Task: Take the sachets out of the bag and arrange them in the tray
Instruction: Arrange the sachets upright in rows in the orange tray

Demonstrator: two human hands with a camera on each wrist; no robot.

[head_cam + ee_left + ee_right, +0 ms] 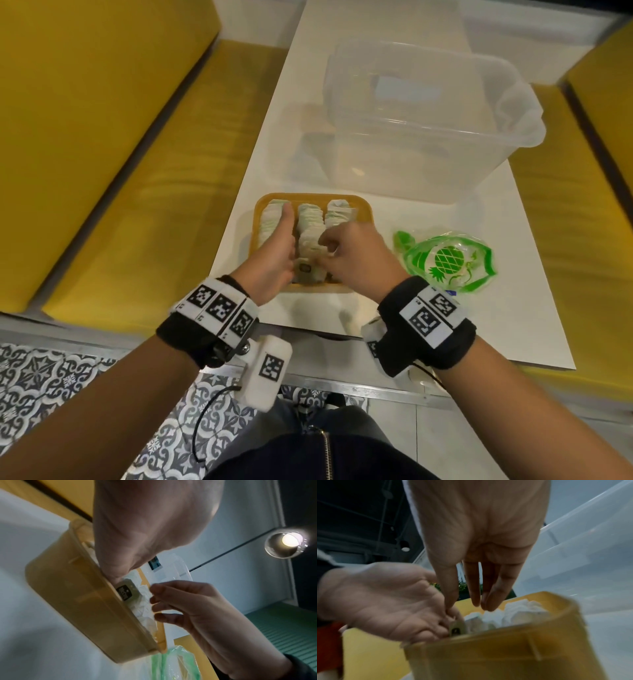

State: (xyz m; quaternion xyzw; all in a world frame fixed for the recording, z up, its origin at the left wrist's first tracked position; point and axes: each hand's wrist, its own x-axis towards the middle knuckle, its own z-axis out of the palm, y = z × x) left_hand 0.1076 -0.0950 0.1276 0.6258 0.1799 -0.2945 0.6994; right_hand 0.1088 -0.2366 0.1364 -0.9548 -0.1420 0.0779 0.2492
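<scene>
A yellow tray (363, 206) near the table's front edge holds three rows of white sachets (310, 219). My left hand (275, 251) lies in the tray's left side with the thumb stretched along the left row. Its fingers press beside a sachet with a dark label (304, 269) at the near end of the middle row. My right hand (342, 250) hovers over the near right part, with its fingertips (489, 604) touching the sachet tops (518, 611). Neither hand holds anything that I can see. The green pineapple-print bag (448, 262) lies flat to the right of the tray.
A large clear plastic bin (428, 120) stands just behind the tray on the white table (376, 325). Yellow bench seats (102, 171) flank the table on both sides. The table's front edge is right below my wrists.
</scene>
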